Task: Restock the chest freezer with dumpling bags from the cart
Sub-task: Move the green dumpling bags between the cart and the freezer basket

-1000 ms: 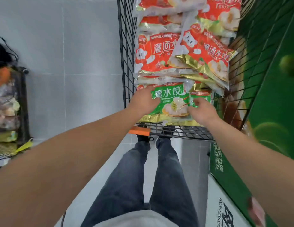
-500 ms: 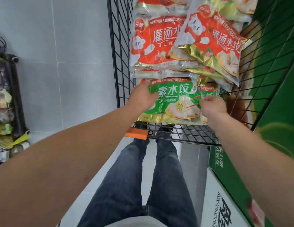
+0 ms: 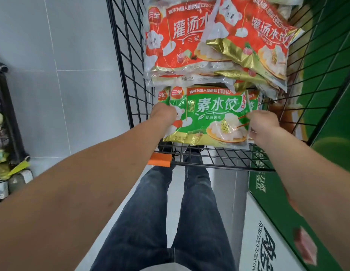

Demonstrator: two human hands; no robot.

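A green bag of dumplings is gripped at its left edge by the left hand and at its right edge by the right hand, at the near end of the wire cart. More green bags are seen beneath it. Red bags are stacked just beyond in the cart, which is flanked on the right by a green carton.

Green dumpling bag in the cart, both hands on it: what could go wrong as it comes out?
1. The green dumpling bag sits partly under the red bags; pulling may drag that stack down.
2. More green bags lie beneath; one may come along and drop.
3. The left hand and right hand grip only the side edges, so the slick film could slip.
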